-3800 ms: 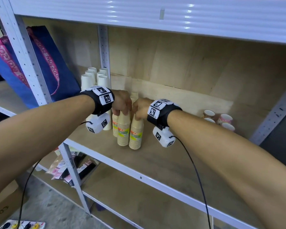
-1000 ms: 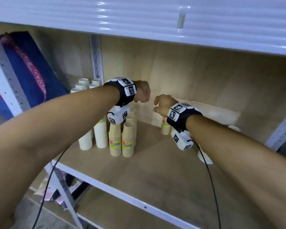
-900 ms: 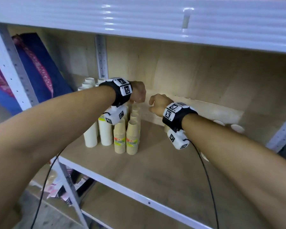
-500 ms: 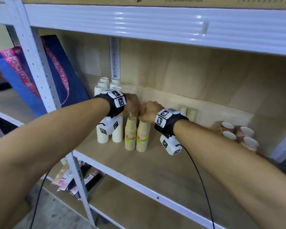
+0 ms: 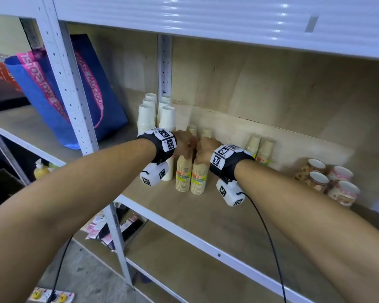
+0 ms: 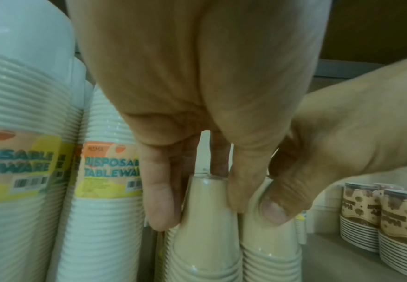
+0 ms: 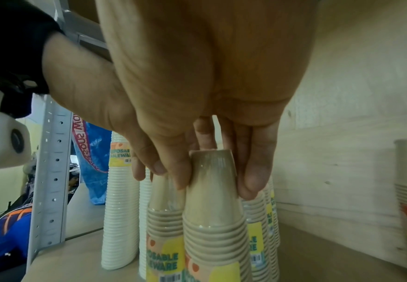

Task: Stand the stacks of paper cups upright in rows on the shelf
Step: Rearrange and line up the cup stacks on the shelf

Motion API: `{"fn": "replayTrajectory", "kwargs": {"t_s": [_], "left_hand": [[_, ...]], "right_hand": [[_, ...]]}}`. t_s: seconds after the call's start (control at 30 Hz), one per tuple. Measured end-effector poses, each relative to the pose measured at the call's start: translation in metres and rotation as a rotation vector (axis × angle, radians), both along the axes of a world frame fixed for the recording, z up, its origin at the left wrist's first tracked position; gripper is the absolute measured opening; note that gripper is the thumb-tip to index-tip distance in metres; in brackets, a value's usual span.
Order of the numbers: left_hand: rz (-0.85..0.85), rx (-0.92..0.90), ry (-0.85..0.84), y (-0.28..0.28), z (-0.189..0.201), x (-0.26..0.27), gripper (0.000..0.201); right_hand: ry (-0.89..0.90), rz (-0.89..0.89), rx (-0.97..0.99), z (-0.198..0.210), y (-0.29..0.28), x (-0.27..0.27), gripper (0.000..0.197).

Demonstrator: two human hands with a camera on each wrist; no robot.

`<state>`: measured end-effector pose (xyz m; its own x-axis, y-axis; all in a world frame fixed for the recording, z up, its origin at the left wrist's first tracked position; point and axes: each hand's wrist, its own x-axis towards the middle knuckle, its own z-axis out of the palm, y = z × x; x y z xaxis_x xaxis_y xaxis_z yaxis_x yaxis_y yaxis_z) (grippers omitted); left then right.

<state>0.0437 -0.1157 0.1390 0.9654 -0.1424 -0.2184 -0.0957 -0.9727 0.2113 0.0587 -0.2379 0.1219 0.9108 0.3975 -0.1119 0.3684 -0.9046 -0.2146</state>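
Two tan paper-cup stacks (image 5: 183,174) (image 5: 199,179) stand upright side by side near the front of the wooden shelf (image 5: 206,217). My left hand (image 5: 185,144) grips the top of the left stack (image 6: 207,219), fingers curled round it. My right hand (image 5: 204,149) grips the top of the right stack (image 7: 212,200) the same way. Two more tan stacks (image 5: 192,129) stand just behind them, and another tan pair (image 5: 259,147) stands to the right by the back board. Several taller white stacks (image 5: 166,115) stand in rows at the left.
Patterned cup stacks (image 5: 325,181) lie on their sides at the far right of the shelf. A white perforated upright (image 5: 74,101) and a blue bag (image 5: 92,88) are on the left. The upper shelf edge (image 5: 206,16) runs overhead. A lower shelf (image 5: 184,259) sits below.
My hands were apart and raised over the back of the shelf a second ago. They have come together and settled on the tops of the two front tan stacks.
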Motion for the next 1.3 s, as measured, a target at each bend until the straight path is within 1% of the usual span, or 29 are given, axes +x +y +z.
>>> {"fn": "replayTrajectory", "kwargs": {"t_s": [0.07, 0.13, 0.27, 0.37, 0.47, 0.57, 0.7, 0.77, 0.87, 0.93, 1.07, 1.2, 1.3], "left_hand": [[0.002, -0.011, -0.002, -0.001, -0.004, 0.001, 0.032], [-0.009, -0.004, -0.01, -0.001, -0.005, 0.0, 0.029], [-0.027, 0.007, -0.008, -0.002, -0.001, 0.003, 0.019], [-0.03, 0.009, 0.015, -0.008, 0.004, 0.006, 0.02], [-0.046, -0.001, 0.058, -0.021, 0.01, 0.01, 0.023], [-0.083, 0.002, 0.038, -0.038, 0.019, 0.015, 0.03], [-0.108, -0.053, 0.015, -0.065, 0.028, 0.022, 0.032], [-0.131, -0.056, -0.013, -0.079, 0.03, 0.026, 0.034], [-0.145, -0.091, -0.05, -0.099, 0.032, 0.034, 0.032], [-0.167, -0.068, -0.084, -0.112, 0.034, 0.039, 0.031], [-0.192, -0.067, -0.155, -0.132, 0.032, 0.054, 0.032], [-0.204, -0.103, -0.179, -0.148, 0.027, 0.069, 0.034], [-0.22, -0.114, -0.191, -0.158, 0.023, 0.082, 0.033]], "right_hand": [[0.017, 0.005, -0.001, 0.0, 0.0, 0.002, 0.027], [0.024, 0.014, 0.0, 0.0, -0.001, 0.003, 0.03], [0.049, 0.033, 0.009, 0.003, -0.009, 0.003, 0.021], [0.059, 0.045, 0.028, 0.008, -0.018, 0.001, 0.034], [0.068, 0.035, 0.031, 0.014, -0.032, -0.001, 0.04], [0.064, -0.012, 0.035, 0.022, -0.051, -0.002, 0.046], [0.035, -0.081, 0.005, 0.029, -0.08, 0.001, 0.045], [-0.009, -0.133, -0.012, 0.029, -0.096, 0.004, 0.046], [-0.068, -0.208, -0.022, 0.029, -0.119, 0.01, 0.041], [-0.047, -0.226, -0.023, 0.031, -0.136, 0.017, 0.038], [-0.045, -0.29, -0.067, 0.035, -0.163, 0.034, 0.039], [-0.062, -0.366, -0.104, 0.032, -0.184, 0.052, 0.039], [-0.082, -0.421, -0.141, 0.011, -0.209, 0.098, 0.053]]}}
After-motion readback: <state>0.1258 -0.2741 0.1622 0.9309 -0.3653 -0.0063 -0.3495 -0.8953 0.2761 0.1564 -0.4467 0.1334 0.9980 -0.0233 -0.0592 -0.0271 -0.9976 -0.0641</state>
